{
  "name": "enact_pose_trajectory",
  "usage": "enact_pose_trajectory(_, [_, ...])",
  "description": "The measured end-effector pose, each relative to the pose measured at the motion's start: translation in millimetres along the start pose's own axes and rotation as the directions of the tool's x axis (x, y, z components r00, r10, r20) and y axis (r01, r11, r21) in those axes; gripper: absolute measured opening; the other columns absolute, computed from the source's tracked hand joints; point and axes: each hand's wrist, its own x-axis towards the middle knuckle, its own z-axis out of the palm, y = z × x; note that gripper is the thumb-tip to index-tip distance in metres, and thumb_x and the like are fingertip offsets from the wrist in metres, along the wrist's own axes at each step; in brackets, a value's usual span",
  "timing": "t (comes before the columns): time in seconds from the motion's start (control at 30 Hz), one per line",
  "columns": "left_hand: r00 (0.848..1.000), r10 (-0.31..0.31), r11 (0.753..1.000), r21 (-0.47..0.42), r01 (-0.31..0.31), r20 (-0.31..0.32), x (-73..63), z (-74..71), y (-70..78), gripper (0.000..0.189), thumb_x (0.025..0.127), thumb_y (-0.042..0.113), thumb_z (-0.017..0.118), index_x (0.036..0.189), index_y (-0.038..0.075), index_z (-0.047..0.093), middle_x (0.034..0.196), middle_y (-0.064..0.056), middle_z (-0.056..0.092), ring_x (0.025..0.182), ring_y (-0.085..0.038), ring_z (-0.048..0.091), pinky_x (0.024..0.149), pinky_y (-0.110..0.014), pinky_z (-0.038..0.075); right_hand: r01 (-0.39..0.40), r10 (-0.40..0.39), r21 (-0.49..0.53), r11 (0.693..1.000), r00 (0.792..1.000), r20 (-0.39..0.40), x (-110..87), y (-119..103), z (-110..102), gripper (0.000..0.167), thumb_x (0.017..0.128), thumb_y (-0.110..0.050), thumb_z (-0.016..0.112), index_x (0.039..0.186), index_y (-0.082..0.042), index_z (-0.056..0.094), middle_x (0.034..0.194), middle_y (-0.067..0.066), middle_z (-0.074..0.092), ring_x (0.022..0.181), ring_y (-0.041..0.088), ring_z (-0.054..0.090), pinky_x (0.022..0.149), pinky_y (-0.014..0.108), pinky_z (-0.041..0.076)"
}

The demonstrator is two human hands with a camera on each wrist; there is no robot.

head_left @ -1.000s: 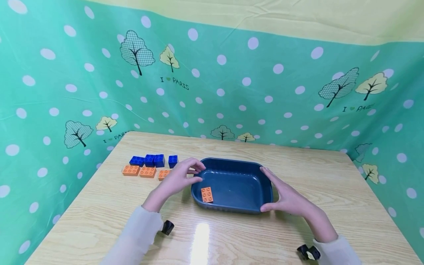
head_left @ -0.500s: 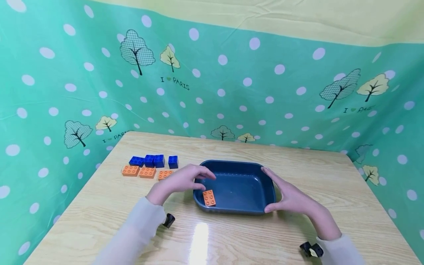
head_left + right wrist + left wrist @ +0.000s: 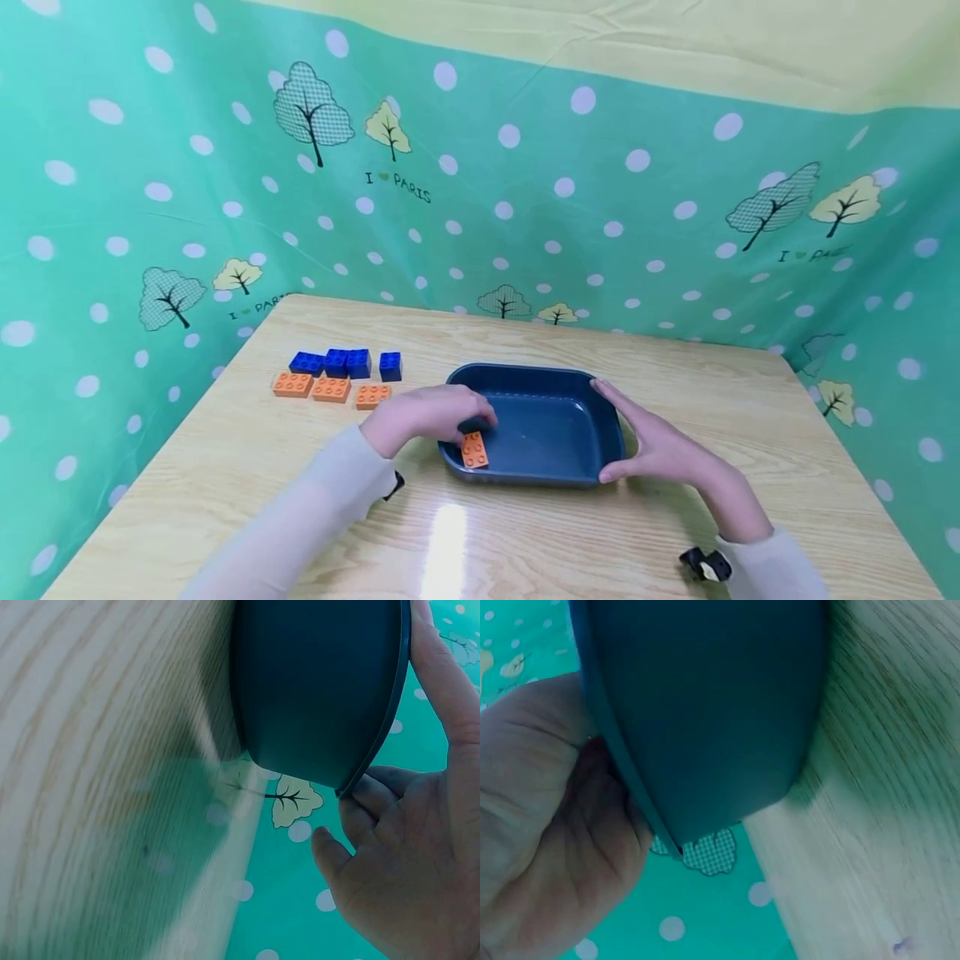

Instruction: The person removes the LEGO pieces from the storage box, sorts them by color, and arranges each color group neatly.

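A dark blue oval-cornered tray point(image 3: 536, 479) sits mid-table. One orange toy brick point(image 3: 474, 451) lies inside at its near left corner. My left hand point(image 3: 431, 414) reaches over the tray's left end, thumb at the brick's edge and bent fingers just beyond it. The left wrist view has the palm point(image 3: 562, 825) beside the rim, its fingertips hidden behind the tray wall point(image 3: 705, 712). With thumb and fingers spread between the two corners, my right hand point(image 3: 660, 446) holds the tray's right end. In the right wrist view, some fingers point(image 3: 367, 802) curl behind the rim.
Left of the tray, several blue bricks point(image 3: 358, 364) stand in a row behind a row of orange bricks point(image 3: 331, 389). A polka-dot curtain point(image 3: 562, 208) hangs around the wooden table point(image 3: 675, 367).
My left hand has come forward and down into the tray, its fingers bending over the orange brick. The tray shifted slightly right early on. My right hand keeps its hold.
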Motion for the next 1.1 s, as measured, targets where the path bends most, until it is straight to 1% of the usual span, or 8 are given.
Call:
enact_pose_trajectory(0.1, [1.0,-0.027,0.997,0.074,0.026,0.009,4.3,1.9,5.0,0.041,0.091,0.013,0.073,0.131,0.021,0.064,0.137,0.003,0.062,0.132,-0.016,0.055,0.111,-0.031,0.048,-0.005,0.005,-0.004,1.0,1.0,0.004,-0.5,0,-1,0.121,0.072,-0.033,0.089,0.161,-0.011,0.011,0.166,0.016,0.019,0.15,0.046,0.022,0.114,0.068,0.029])
enact_pose_trajectory(0.23, [0.999,-0.032,0.984,0.176,0.034,-0.012,4.9,3.8,8.5,0.037,0.092,0.012,0.072,0.127,0.021,0.066,0.133,0.004,0.065,0.128,-0.015,0.058,0.109,-0.029,0.049,-0.006,0.006,0.004,1.0,1.0,-0.001,-0.1,-1,0,0.121,0.071,-0.032,0.089,0.161,-0.01,0.011,0.166,0.017,0.019,0.15,0.046,0.021,0.115,0.068,0.029])
enact_pose_trajectory(0.4, [0.999,-0.002,0.98,0.196,0.009,-0.035,6.8,6.3,7.8,0.031,0.091,0.013,0.073,0.121,0.023,0.069,0.125,0.006,0.068,0.12,-0.012,0.062,0.104,-0.027,0.052,-0.006,0.006,0.013,1.0,1.0,0.0,0.3,-1,0,0.121,0.072,-0.032,0.089,0.161,-0.01,0.011,0.166,0.016,0.019,0.15,0.046,0.021,0.115,0.068,0.028])
enact_pose_trajectory(0.53, [0.999,0.028,0.989,0.143,-0.022,-0.04,8.9,8.2,4.1,0.029,0.089,0.019,0.076,0.117,0.026,0.071,0.123,0.008,0.068,0.118,-0.012,0.062,0.103,-0.027,0.053,-0.005,0.004,0.021,1.0,1.0,0.001,0.4,0,0,0.12,0.072,-0.032,0.089,0.161,-0.01,0.011,0.166,0.017,0.019,0.15,0.047,0.021,0.114,0.069,0.029])
enact_pose_trajectory(0.7, [0.998,0.035,0.999,0.038,-0.033,-0.047,11.5,9.3,-0.9,0.028,0.089,0.024,0.077,0.116,0.028,0.071,0.123,0.009,0.069,0.118,-0.013,0.061,0.105,-0.031,0.052,0.0,0.0,0.008,1.0,1.0,-0.003,0.1,-1,1,0.121,0.072,-0.033,0.089,0.161,-0.01,0.012,0.166,0.017,0.019,0.149,0.048,0.021,0.113,0.07,0.03])
enact_pose_trajectory(0.8, [0.997,0.051,0.998,-0.043,-0.053,-0.065,12.9,10.3,-4.8,0.027,0.088,0.025,0.077,0.115,0.027,0.072,0.119,0.01,0.07,0.114,-0.01,0.062,0.103,-0.03,0.053,0.005,-0.005,-0.005,1.0,1.0,-0.004,0.2,-1,2,0.121,0.072,-0.034,0.089,0.161,-0.009,0.011,0.166,0.017,0.019,0.149,0.049,0.022,0.112,0.07,0.03])
enact_pose_trajectory(0.93, [0.993,0.072,0.984,-0.155,-0.086,-0.096,11.9,9.8,-7.7,0.027,0.087,0.024,0.079,0.112,0.024,0.072,0.115,0.01,0.07,0.109,-0.007,0.064,0.098,-0.027,0.054,0.005,-0.005,-0.007,1.0,1.0,-0.006,0.4,0,2,0.121,0.071,-0.035,0.089,0.161,-0.011,0.012,0.166,0.016,0.02,0.149,0.047,0.022,0.113,0.07,0.031])
enact_pose_trajectory(1.1, [0.989,0.085,0.953,-0.28,-0.117,-0.124,10.3,10.1,-11.1,0.027,0.086,0.023,0.079,0.112,0.022,0.071,0.115,0.007,0.07,0.105,-0.007,0.067,0.094,-0.024,0.056,0.008,-0.008,0.0,1.0,1.0,-0.004,0.3,1,1,0.121,0.071,-0.035,0.089,0.161,-0.011,0.012,0.166,0.016,0.019,0.149,0.047,0.022,0.113,0.07,0.031])
